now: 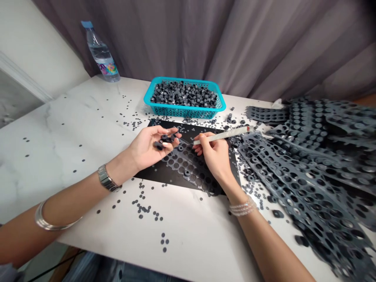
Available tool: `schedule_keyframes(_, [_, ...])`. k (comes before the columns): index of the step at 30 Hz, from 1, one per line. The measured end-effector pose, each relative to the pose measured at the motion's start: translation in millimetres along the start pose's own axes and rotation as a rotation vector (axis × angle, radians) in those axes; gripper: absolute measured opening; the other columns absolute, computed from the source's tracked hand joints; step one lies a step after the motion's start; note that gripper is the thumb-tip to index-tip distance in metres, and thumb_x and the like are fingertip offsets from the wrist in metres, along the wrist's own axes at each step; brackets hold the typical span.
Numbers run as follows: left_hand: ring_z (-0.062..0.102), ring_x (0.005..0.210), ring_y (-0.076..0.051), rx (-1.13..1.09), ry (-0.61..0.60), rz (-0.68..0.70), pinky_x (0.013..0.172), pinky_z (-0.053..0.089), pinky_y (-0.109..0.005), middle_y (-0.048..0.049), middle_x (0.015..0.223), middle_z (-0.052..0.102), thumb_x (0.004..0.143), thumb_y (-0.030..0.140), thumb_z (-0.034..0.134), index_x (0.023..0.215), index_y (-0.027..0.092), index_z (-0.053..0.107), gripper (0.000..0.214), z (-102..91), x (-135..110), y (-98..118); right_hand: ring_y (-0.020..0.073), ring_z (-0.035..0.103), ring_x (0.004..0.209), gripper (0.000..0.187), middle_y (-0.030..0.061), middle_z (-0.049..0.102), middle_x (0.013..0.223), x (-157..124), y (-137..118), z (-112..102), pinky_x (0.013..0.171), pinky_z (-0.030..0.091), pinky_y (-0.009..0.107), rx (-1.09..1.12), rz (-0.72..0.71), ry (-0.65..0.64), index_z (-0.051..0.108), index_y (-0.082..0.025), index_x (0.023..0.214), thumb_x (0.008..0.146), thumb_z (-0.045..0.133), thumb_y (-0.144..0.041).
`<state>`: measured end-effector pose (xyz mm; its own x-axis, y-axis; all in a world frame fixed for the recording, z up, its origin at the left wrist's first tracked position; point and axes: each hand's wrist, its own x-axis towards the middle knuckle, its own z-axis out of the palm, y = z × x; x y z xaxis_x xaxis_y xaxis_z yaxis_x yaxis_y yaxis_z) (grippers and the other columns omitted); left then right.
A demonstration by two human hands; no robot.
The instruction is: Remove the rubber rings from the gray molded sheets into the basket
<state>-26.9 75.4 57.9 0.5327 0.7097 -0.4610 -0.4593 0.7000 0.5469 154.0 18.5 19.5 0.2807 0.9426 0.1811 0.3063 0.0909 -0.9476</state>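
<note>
Palm up, my left hand (pixel 147 150) has its fingers curled around several small black rubber rings (pixel 165 139). My right hand (pixel 216 154) is closed pen-like on a white-handled tool (pixel 232 133), whose thick end points right and whose thin tip reaches toward the left hand. Below both hands, a perforated rubber sheet (pixel 178 163) with rows of round holes lies on a black mat (pixel 152 172). One loose ring (pixel 187 172) sits on that sheet. Part of the sheet is hidden beneath my right hand.
Behind the mat stands a turquoise basket (pixel 183 110) full of black rings. Perforated rubber sheets (pixel 296 184) are heaped at the right. Small black discs (pixel 143 209) are scattered over the white table (pixel 96 250). A water bottle (pixel 102 55) stands at the back left, before a curtain (pixel 164 39).
</note>
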Motion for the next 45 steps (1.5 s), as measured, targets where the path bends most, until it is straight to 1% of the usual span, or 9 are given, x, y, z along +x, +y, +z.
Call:
schedule_keyframes(6, [0.043,0.043,-0.001,-0.042,-0.064,-0.047,0.030,0.026,-0.008,0.0005,0.064,0.046,0.094,0.019,0.048,0.090,0.007,0.062,0.019,1.4,-4.8,-5.1,0.0149,0.062,0.058,0.031,0.0021,0.066,0.065,-3.1,1.9,5.0,0.059,0.047,0.025,-0.055,-0.017,-0.069,0.064,-0.018,0.077,0.090,0.047,-0.039])
schedule_keyframes(14, [0.033,0.038,0.000,0.117,-0.001,0.101,0.030,0.024,-0.011,0.0039,0.062,0.044,0.094,0.018,0.049,0.087,0.010,0.062,0.017,-6.0,9.7,-11.7,0.0140,0.060,0.058,0.032,0.0020,0.066,0.068,-7.5,-4.4,5.6,0.058,0.045,0.025,-0.161,-0.090,-0.081,0.064,-0.018,0.079,0.093,0.043,-0.038])
schedule_keyframes(18, [0.033,0.039,0.000,0.244,0.020,0.315,0.032,0.021,-0.012,0.0045,0.063,0.044,0.091,0.024,0.055,0.086,0.010,0.064,0.017,-9.3,13.7,-11.2,0.0097,0.052,0.054,0.031,-0.0001,0.064,0.072,-33.4,-20.5,3.2,0.053,0.038,0.022,-0.304,-0.305,-0.187,0.060,-0.021,0.096,0.099,0.034,-0.036])
schedule_keyframes(21, [0.032,0.040,0.000,0.276,0.026,0.364,0.033,0.021,-0.013,0.0047,0.062,0.043,0.090,0.025,0.056,0.084,0.010,0.064,0.018,-11.4,10.6,-10.1,0.0118,0.044,0.054,0.036,0.0002,0.055,0.060,-53.6,-22.9,10.0,0.050,0.029,0.025,-0.622,-0.634,-0.332,0.056,-0.021,0.074,0.099,0.035,-0.034])
schedule_keyframes(23, [0.032,0.040,0.000,0.260,0.051,0.351,0.033,0.021,-0.013,0.0048,0.062,0.042,0.090,0.024,0.056,0.082,0.010,0.063,0.018,-12.7,8.1,-9.0,0.0143,0.045,0.060,0.036,0.0029,0.056,0.063,-59.7,-18.5,15.9,0.052,0.027,0.027,-0.774,-0.725,-0.349,0.055,-0.021,0.073,0.099,0.035,-0.034])
schedule_keyframes(28, [0.031,0.039,-0.001,0.191,0.066,0.288,0.032,0.020,-0.014,0.0049,0.062,0.042,0.089,0.020,0.055,0.080,0.011,0.061,0.015,-15.6,6.6,-7.4,0.0140,0.048,0.063,0.036,0.0024,0.056,0.069,-53.7,-11.3,14.0,0.056,0.033,0.025,-0.666,-0.505,-0.368,0.052,-0.021,0.078,0.101,0.029,-0.037])
schedule_keyframes(33, [0.031,0.037,-0.001,0.104,0.071,0.225,0.030,0.020,-0.014,0.0047,0.059,0.041,0.090,0.018,0.054,0.080,0.010,0.060,0.014,-13.9,5.0,-7.8,0.0107,0.051,0.060,0.038,-0.0010,0.059,0.071,-39.6,-30.8,-17.7,0.059,0.037,0.023,-0.386,-0.145,-0.349,0.052,-0.022,0.081,0.100,0.027,-0.043])
schedule_keyframes(39, [0.044,0.045,-0.005,-0.069,0.077,0.116,0.033,0.029,-0.012,-0.0042,0.064,0.052,0.090,0.015,0.047,0.089,0.006,0.060,0.015,-6.6,-2.3,-10.5,0.0096,0.046,0.059,0.031,-0.0036,0.060,0.074,-38.5,-47.6,-50.8,0.053,0.032,0.022,-0.511,-0.052,-0.600,0.038,-0.022,0.074,0.084,0.064,-0.036])
schedule_keyframes(45, [0.067,0.090,-0.028,-0.177,0.095,-0.003,0.069,0.058,-0.031,-0.0266,0.095,0.065,0.093,0.027,0.038,0.116,-0.005,0.055,0.044,2.8,-10.9,-19.7,0.0094,0.040,0.058,0.023,-0.0051,0.054,0.068,-43.6,-38.4,-48.8,0.054,0.032,0.022,-0.508,-0.089,-0.707,0.039,-0.022,0.073,0.083,0.059,-0.020])
